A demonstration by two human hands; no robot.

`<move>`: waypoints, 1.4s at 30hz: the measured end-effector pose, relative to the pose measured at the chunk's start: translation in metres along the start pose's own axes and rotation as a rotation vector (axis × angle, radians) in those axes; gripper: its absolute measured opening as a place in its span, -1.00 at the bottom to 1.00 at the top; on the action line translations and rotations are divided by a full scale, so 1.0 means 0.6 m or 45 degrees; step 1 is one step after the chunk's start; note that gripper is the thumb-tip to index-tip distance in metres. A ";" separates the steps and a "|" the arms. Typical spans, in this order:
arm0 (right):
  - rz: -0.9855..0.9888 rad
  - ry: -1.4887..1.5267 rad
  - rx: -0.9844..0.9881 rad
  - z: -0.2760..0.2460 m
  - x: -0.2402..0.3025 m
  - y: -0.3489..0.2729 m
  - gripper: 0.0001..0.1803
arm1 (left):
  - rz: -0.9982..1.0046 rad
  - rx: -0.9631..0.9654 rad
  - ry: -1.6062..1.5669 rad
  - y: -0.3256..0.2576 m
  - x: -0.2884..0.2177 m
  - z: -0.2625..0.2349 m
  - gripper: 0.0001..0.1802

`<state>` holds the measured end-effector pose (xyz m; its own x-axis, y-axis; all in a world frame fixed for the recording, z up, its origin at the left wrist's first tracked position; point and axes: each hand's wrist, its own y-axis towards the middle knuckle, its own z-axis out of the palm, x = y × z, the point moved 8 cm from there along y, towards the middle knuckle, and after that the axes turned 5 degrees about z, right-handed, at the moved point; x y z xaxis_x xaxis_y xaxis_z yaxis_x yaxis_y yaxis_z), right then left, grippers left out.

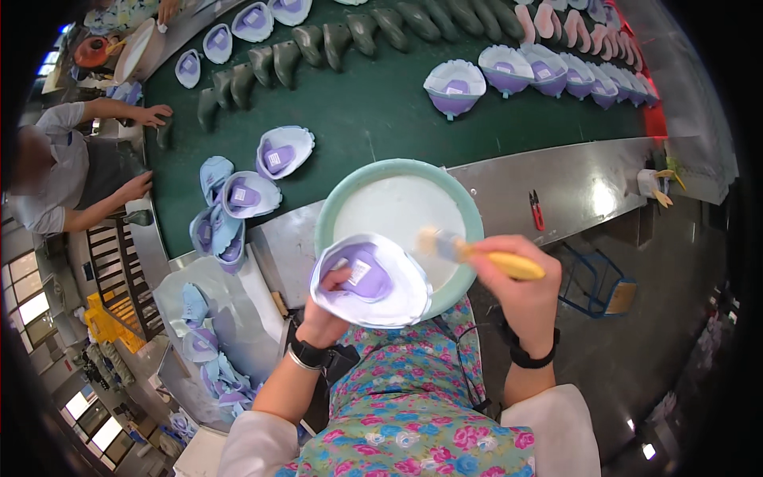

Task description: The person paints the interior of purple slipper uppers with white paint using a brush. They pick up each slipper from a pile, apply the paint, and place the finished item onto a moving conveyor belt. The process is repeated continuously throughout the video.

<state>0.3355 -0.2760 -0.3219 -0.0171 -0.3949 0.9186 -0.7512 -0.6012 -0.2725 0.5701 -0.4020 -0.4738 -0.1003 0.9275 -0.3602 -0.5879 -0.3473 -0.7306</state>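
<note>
My left hand (pixel 323 318) grips a purple-and-white shoe upper (pixel 401 288), its open white-edged side turned up and a white label inside; the thumb reaches into it. In my right hand (pixel 524 290) is a paintbrush (pixel 511 265) with a yellow handle, its pale bristles pointing left. The bristles are over a light green basin (pixel 470 195) that holds white liquid (pixel 393 203). The shoe upper is above the basin's near rim, apart from the brush.
On the green conveyor belt (pixel 358 135) lie more shoe uppers (pixel 286 151), dark shoe lasts (pixel 334 48) and pink insoles (pixel 547 21). Red-handled snips (pixel 537 213) rest on the metal edge. A pile of uppers (pixel 203 346) is at left, where a co-worker's hand (pixel 155 115) touches a last.
</note>
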 end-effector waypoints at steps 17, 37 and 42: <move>0.400 0.068 -0.109 -0.078 -0.119 -0.041 -0.85 | -0.475 0.211 0.129 0.021 -0.010 0.071 -0.59; 0.515 0.167 -0.283 -0.110 -0.202 0.021 -0.80 | 0.787 -0.281 3.234 0.464 -0.410 0.056 -0.18; 0.296 0.124 -0.172 -0.057 -0.167 0.038 -0.77 | 0.257 -0.368 2.540 0.470 -0.477 -0.182 -0.17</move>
<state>0.2975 -0.2266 -0.4102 -0.2577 -0.4389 0.8608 -0.8007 -0.4017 -0.4445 0.5204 -0.7807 -0.6400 0.8338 -0.4667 -0.2949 -0.5436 -0.6010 -0.5859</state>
